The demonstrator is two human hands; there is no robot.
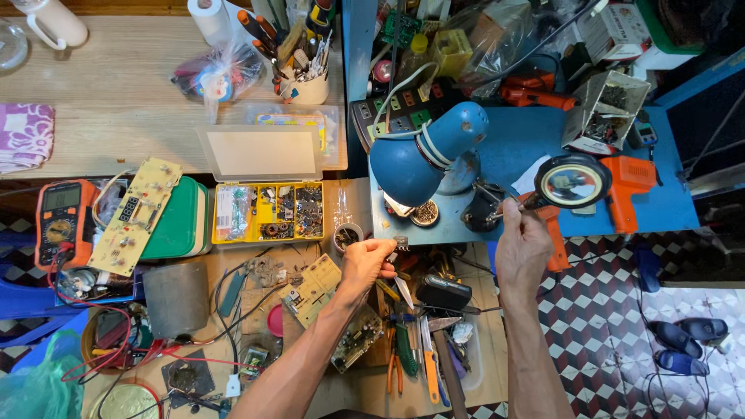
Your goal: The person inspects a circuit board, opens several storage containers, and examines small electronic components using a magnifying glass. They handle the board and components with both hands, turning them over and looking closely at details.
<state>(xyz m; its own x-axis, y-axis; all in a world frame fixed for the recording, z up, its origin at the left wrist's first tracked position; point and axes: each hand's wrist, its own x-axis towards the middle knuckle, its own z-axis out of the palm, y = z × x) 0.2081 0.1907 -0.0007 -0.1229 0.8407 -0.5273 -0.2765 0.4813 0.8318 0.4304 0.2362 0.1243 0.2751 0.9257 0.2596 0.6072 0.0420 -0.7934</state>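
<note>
Small dark electronic component (400, 244) is being pinched at the fingertips of the left hand (365, 264), raised over the cluttered bench. Right hand (521, 247) is gripping a round black-rimmed magnifying glass (573, 181), held off to the component's side, not over it; inspection apparently just starting.

Showing blue desk lamp (423, 151) over blue bench top (528, 140). Showing black-rimmed magnifying glass (573, 181) beside orange heat gun (630, 177). Showing yellow parts box (268, 211) with clear lid. Showing orange and black multimeter (62, 221) trailing red leads. Showing pale yellow circuit board (133, 216) lying on green case (174, 221). Showing pink-and-white patterned cloth (23, 136) on light wooden table (116, 101). Showing floor tiles (613, 310) chequered dark red, white and black. Showing dark blue sandals (691, 345).
</note>
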